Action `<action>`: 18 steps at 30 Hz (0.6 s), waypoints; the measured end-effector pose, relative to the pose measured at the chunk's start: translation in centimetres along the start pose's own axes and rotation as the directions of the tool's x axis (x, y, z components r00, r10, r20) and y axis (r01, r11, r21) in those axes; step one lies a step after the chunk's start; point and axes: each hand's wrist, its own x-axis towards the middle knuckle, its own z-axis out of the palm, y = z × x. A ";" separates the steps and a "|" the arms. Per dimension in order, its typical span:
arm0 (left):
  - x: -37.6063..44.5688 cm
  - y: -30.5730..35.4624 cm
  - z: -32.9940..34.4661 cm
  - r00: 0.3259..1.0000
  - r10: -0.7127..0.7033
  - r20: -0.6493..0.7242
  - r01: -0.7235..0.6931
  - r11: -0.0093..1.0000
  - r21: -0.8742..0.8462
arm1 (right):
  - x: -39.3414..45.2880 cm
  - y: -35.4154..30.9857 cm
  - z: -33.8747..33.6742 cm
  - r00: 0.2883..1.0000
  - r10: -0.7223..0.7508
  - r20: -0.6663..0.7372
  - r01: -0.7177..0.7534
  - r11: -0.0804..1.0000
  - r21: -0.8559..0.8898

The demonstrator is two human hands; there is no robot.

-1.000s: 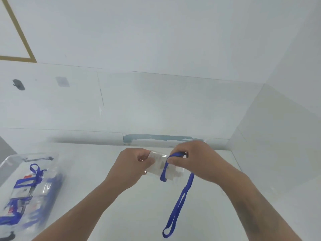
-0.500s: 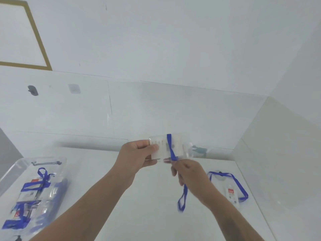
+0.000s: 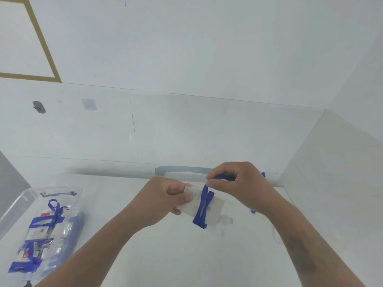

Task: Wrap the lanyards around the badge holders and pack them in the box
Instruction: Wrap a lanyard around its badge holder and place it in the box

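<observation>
**Fingers Wind Strap Around Holder**

Fingers (image 3: 187, 195) of our left hand (image 3: 161, 200) pinch the clear badge holder (image 3: 215, 206) by its end above the counter (image 3: 165, 255), steadying it. Our right hand (image 3: 238, 183) pinches the blue lanyard (image 3: 202, 208), keeping its loops taut. Our box (image 3: 18, 206) waits at left, already holding wrapped bundles.

I see a white table (image 3: 157, 255) with low white walls at back and right. On it, far left — a clear plastic box (image 3: 16, 206) holding wrapped badge holders with blue lanyards (image 3: 44, 221). A blue lanyard piece (image 3: 253, 211) shows near the right side — mostly hidden.
</observation>
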 end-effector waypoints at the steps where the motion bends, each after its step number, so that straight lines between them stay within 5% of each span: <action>1: -0.3 0.0 -0.1 0.999 -0.007 0.035 0.008 0.999 -0.038 | 0.1 0.2 -0.1 1.000 0.025 -0.003 -0.025 0.995 0.096; 5: -0.6 -0.3 -0.2 0.999 -0.046 0.008 0.047 0.956 -0.289 | 0.4 2.6 1.3 0.983 0.178 -0.036 -0.152 0.915 0.374; 10: 0.5 -1.2 0.1 0.949 -0.198 -0.244 0.056 0.872 -0.486 | -1.8 4.2 6.7 0.972 0.219 -0.087 -0.191 0.948 0.256; 14: 1.1 -3.1 0.0 0.867 -0.163 -0.470 0.069 0.975 -0.210 | -4.1 4.2 9.3 0.998 -0.044 0.032 0.052 0.952 -0.301; 18: 0.3 -5.7 -0.9 0.940 -0.079 -0.332 0.119 0.987 0.104 | -4.1 1.7 7.1 0.987 -0.095 0.131 0.145 0.874 -0.463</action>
